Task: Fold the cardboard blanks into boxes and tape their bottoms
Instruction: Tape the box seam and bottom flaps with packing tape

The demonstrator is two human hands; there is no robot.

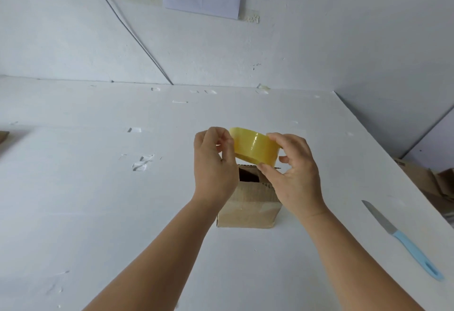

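Observation:
A yellow roll of clear tape (256,146) hangs in the air above a small cardboard box (249,208). My right hand (291,168) grips the roll from the right side. My left hand (213,160) is at the roll's left edge, thumb and fingers pinched together there, apparently on the tape's loose end. The box stands on the white table (98,187) with a dark gap showing between its folded flaps, and my hands hide part of it.
A knife (403,239) with a light blue handle lies on the table at the right. More cardboard (432,183) lies beyond the table's right edge. Bits of stuck tape dot the tabletop. A wall with a cable and a paper sheet stands behind.

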